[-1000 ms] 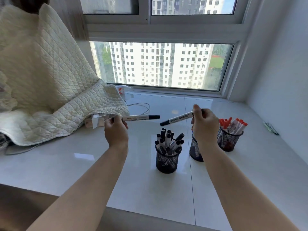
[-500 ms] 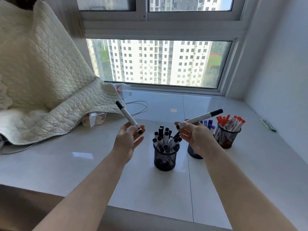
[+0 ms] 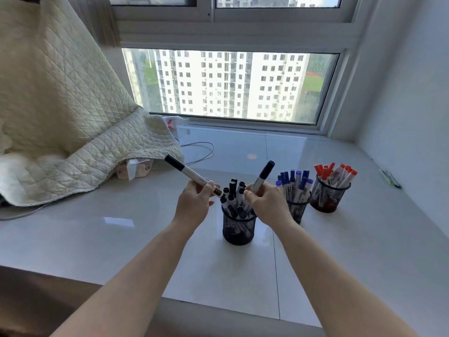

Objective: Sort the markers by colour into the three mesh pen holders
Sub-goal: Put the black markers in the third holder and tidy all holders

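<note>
Black-capped white-barrelled markers, one in each hand, are the items in play: the left hand (image 3: 194, 203) is closed around the lower barrel of one marker (image 3: 192, 177), which tilts up and away to the left with its black cap uppermost, and the right hand (image 3: 266, 203) pinches the other marker (image 3: 262, 177) near its lower end, cap pointing up and slightly right. Both lower ends sit just above the rim of the nearest black wire-mesh pen holder (image 3: 239, 231), which is already crowded with black markers. To its right stand a second mesh holder (image 3: 297, 211) full of blue-capped markers and, beyond it, a third mesh holder (image 3: 326, 197) with red-capped ones, all on the glossy white tiled sill (image 3: 121, 239). No loose markers show on the sill, so this looks like the closing step, dropping the last two black ones in. The next move calls for turning each marker nearer upright and threading it into a gap between the packed caps before letting go, one at a time so the hands do not crowd each other.
</note>
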